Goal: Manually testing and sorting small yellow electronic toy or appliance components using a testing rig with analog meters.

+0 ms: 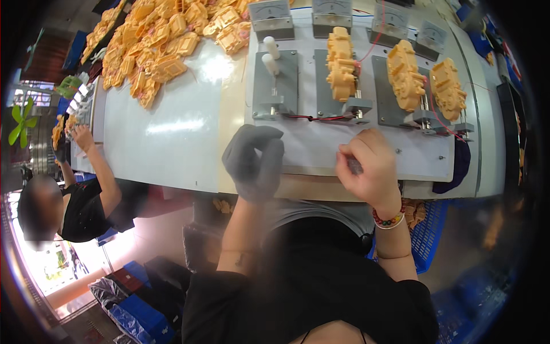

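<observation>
My left hand (252, 163), in a grey glove, is closed over the table's front edge; whether anything is inside its curled fingers is hidden. My bare right hand (369, 166) is closed too, with a small dark grey thing (354, 165) showing between its fingers, too little of it to name. Both hands are just in front of a row of grey test fixtures. The left fixture (286, 83) holds two white pegs and no casing. Yellow-orange plastic casings sit on the others: one casing (341, 66) in the middle, then a second (405, 77) and a third (448, 92) rightward.
A heap of yellow-orange casings (166, 43) covers the table's far left. Analog meters (272, 20) stand behind the fixtures, with red and black wires (321, 118) running between. A blue basket (427, 235) is below the table at right. Another person (80, 206) works at far left.
</observation>
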Tool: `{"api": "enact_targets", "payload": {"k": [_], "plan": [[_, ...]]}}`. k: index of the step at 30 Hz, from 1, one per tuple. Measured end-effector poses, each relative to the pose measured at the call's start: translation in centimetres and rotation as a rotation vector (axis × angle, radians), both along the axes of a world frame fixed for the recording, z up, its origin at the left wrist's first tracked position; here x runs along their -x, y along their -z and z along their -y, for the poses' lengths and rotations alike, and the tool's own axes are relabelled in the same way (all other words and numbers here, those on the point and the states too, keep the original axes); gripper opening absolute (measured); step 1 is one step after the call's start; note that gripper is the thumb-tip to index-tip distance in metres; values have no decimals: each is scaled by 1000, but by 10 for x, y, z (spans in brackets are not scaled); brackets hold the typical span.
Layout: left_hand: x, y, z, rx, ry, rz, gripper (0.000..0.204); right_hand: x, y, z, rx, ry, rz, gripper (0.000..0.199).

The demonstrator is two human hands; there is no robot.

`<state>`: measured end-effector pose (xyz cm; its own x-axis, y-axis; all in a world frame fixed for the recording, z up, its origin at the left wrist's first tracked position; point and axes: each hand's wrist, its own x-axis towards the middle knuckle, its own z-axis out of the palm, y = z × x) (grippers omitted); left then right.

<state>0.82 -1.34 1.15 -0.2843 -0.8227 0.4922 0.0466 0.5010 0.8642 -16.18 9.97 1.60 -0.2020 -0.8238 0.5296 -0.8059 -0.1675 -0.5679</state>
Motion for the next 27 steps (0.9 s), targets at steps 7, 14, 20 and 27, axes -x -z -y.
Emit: {"api": "enact_targets", "payload": {"k": [7,14,20,27], "plan": [[-3,0,1,2,5,59,13,-4,7,-6,4,104,130,12],[-4,-1,2,43,-6,130,13,-2,6,-6,-33,72,113,12],[-5,-1,4,38,4,151,12,-3,5,-5,-47,66,121,12],[-7,-5,4,75,64,161,11,-8,-1,-7,-130,139,122,11]]}}
